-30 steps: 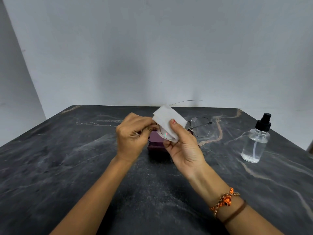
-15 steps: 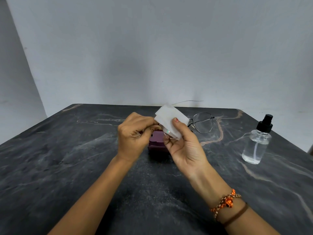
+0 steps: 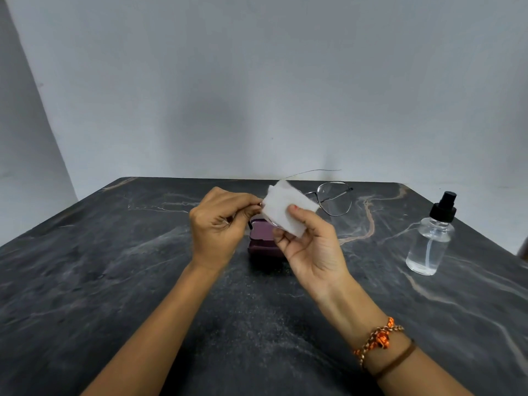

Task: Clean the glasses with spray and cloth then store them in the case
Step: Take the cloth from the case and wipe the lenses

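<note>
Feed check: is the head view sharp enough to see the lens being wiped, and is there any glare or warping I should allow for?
Head view: soft, even light, no harsh glare; the cloth hides the lens under it; the free lens of the glasses looks clear; the thin temple wire is faint against the wall; wide-angle bend along the table edges.

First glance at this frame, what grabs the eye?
The white cloth held up at centre: the right hand pinches it over one lens of the wire-frame glasses, while the left hand grips the frame's other end. Below them a purple case sits on the dark marble table, and a clear spray bottle stands at the right.
</note>
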`<control>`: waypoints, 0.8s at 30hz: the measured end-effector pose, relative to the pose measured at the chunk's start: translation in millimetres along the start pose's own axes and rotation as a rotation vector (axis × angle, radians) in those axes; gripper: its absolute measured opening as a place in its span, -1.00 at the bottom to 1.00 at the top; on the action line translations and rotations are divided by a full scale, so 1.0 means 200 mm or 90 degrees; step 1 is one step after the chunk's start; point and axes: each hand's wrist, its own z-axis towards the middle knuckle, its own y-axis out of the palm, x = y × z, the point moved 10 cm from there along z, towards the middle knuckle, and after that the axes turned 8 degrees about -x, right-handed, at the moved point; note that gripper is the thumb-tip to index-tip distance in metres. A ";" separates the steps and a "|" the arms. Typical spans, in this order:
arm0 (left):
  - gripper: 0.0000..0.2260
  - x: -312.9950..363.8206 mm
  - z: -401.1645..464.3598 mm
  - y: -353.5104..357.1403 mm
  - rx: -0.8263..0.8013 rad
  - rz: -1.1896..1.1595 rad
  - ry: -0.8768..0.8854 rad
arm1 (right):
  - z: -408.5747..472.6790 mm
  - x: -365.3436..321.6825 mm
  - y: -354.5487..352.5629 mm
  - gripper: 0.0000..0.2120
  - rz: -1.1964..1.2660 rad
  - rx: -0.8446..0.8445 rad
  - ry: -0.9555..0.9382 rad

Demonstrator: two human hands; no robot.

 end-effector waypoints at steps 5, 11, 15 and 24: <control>-0.90 0.07 -0.02 0.09 -0.066 -0.007 0.058 | -0.01 -0.02 -0.06 -0.84 -0.047 0.064 -0.016; -0.89 0.03 -0.02 0.06 -0.044 0.028 0.031 | 0.01 0.00 -0.01 -0.66 -0.080 -0.006 0.005; -0.84 0.00 -0.01 0.01 -0.012 0.029 -0.001 | 0.02 0.02 0.03 -0.63 -0.065 -0.063 0.027; -0.91 0.01 -0.01 0.02 -0.018 0.005 0.016 | 0.01 -0.03 0.00 -0.76 -0.083 -0.011 -0.005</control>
